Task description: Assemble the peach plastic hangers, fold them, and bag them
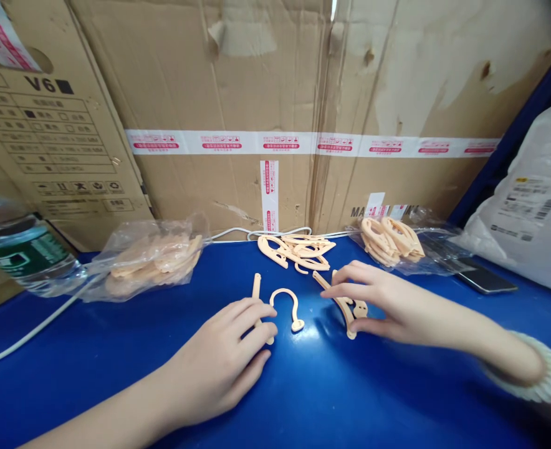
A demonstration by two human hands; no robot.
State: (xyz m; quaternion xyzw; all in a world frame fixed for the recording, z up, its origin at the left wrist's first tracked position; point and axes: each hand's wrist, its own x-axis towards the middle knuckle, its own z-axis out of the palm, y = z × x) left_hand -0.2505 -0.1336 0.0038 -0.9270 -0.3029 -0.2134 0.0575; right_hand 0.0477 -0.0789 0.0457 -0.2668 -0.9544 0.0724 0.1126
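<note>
My left hand [238, 349] lies palm down with its fingers stretched over a straight cream plastic hanger arm [257, 285]; its thumb is apart from the piece. Just right of those fingers, a cream hanger hook [296, 310] with a small flat foot rests on the blue table. My right hand [373, 299] curves around a second, slightly bent hanger arm [341, 307], fingertips near its upper end and thumb at its lower end. Beside that arm, partly under the hand, is a small cream piece with holes [360, 308].
Loose cream hanger parts [298, 249] lie in a pile at the back. Plastic bags of parts stand left [156, 255] and right [390, 240]. A water bottle [27, 255], white cable [46, 321], phone [485, 277] and white parcel [532, 199] flank them, before large cardboard boxes [233, 81].
</note>
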